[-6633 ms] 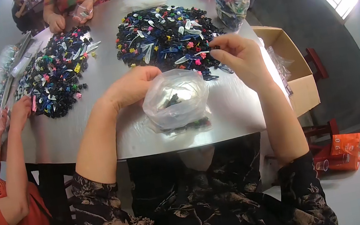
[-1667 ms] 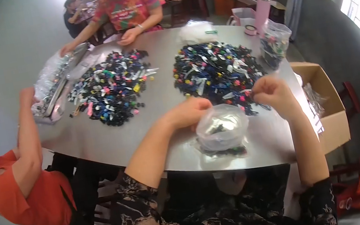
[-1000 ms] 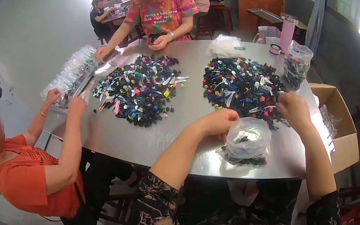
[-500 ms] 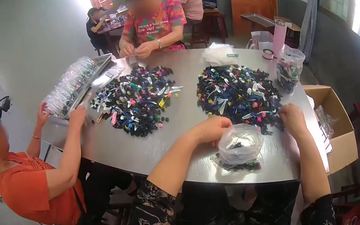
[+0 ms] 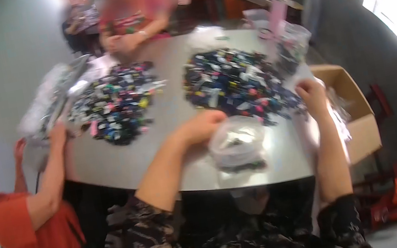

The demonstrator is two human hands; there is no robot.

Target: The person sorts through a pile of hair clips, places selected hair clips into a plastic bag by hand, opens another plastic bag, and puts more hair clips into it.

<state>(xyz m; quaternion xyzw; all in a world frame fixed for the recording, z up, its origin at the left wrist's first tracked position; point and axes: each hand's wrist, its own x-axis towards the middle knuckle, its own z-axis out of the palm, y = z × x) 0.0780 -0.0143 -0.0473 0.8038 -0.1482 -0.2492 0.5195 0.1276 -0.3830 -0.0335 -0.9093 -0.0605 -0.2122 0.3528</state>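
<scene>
My left hand is closed on the rim of a clear plastic bag, which stands open-mouthed on the table with some dark small pieces at its bottom. To the right, my right hand has its fingers curled together, by the right edge of a large pile of small hair clips. Whatever it may hold is hidden by the fingers and blur. The pile is mostly black and navy, with white, pink and yellow pieces mixed in.
A second clip pile lies left on the metal table. Filled clear bags sit in a tray at the left. A cardboard box stands right, near a bag of clips and pink bottle. Co-workers sit left and opposite.
The camera view has shifted, moving the whole scene up and left and blurring it. My right hand has drawn slightly away from the pile. My left hand keeps its grip on the bag.
</scene>
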